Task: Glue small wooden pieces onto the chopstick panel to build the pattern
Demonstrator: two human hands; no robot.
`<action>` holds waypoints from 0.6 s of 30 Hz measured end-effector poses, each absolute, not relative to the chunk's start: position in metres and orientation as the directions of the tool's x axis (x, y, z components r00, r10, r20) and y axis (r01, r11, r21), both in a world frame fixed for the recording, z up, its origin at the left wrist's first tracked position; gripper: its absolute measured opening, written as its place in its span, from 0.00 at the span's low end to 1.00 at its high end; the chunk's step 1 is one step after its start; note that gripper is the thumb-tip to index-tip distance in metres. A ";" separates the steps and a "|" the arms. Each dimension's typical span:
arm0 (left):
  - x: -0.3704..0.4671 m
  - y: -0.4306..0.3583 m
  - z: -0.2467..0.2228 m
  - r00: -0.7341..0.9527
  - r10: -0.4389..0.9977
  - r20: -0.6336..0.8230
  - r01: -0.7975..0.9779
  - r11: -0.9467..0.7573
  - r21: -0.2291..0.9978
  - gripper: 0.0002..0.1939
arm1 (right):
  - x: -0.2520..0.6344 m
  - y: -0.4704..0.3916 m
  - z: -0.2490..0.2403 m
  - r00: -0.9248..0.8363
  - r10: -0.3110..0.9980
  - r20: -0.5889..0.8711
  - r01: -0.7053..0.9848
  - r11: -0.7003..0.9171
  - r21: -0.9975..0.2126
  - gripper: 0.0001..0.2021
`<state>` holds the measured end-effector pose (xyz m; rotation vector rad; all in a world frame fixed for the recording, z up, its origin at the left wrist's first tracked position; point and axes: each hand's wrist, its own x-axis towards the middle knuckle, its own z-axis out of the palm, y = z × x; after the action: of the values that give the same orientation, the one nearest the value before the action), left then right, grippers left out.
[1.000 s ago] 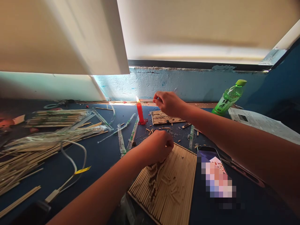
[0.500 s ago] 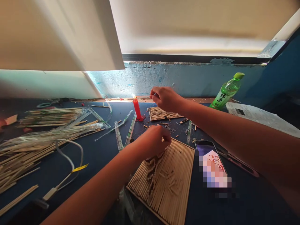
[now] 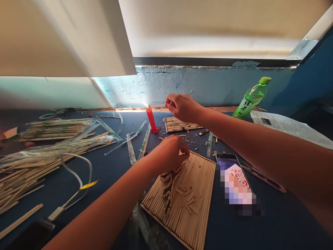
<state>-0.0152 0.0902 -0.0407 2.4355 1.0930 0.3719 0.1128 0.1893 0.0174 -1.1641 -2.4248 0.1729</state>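
My right hand is pinched beside the lit red candle. From its fingertips a thin stick-like piece reaches to the flame; its kind is hard to make out against the ledge. My left hand hovers at the upper left edge of a panel of bamboo sticks laid side by side. Its thumb and forefinger are closed, and anything between them is too small to name. On the panel, short cut stick pieces lie loose, and a dark curving pattern with small pale bits runs down the left.
A second stick panel lies behind my hands. At right are a phone, tweezers, a green tea bottle and papers. Bundled sticks, plastic wrappers and a white cable spread leftward.
The thin piece in my right hand now shows at the candle flame, and the hand has shifted slightly. My left hand stays over the panel's edge. The view has tilted a little.
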 end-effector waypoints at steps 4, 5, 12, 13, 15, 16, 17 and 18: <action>-0.015 0.088 -0.043 0.646 0.760 0.077 0.637 -0.591 0.495 0.09 | 0.112 0.189 0.017 -0.551 0.765 0.333 0.712 0.639 -0.290 0.09; -0.015 0.088 -0.042 0.645 0.760 0.079 0.637 -0.591 0.495 0.09 | 0.112 0.189 0.016 -0.550 0.764 0.338 0.712 0.640 -0.287 0.09; -0.015 0.088 -0.042 0.638 0.765 0.081 0.632 -0.582 0.511 0.09 | 0.112 0.192 0.013 -0.549 0.758 0.353 0.711 0.645 -0.279 0.09; -0.015 0.088 -0.042 0.638 0.766 0.083 0.631 -0.581 0.515 0.09 | 0.112 0.192 0.013 -0.549 0.758 0.353 0.711 0.645 -0.281 0.09; -0.015 0.088 -0.043 0.636 0.767 0.088 0.626 -0.579 0.522 0.09 | 0.112 0.192 0.014 -0.545 0.762 0.350 0.711 0.641 -0.288 0.09; -0.015 0.088 -0.044 0.635 0.767 0.091 0.623 -0.579 0.526 0.09 | 0.113 0.191 0.015 -0.541 0.765 0.350 0.712 0.638 -0.294 0.09; -0.015 0.088 -0.045 0.634 0.767 0.095 0.620 -0.578 0.531 0.09 | 0.115 0.189 0.017 -0.532 0.770 0.351 0.713 0.632 -0.304 0.08; -0.014 0.088 -0.045 0.632 0.768 0.100 0.616 -0.577 0.536 0.09 | 0.118 0.186 0.018 -0.521 0.776 0.355 0.713 0.625 -0.318 0.08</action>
<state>-0.0143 0.0877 -0.0455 2.3972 1.0893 0.4488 0.1182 0.1862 0.0184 -1.1737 -2.3841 0.1818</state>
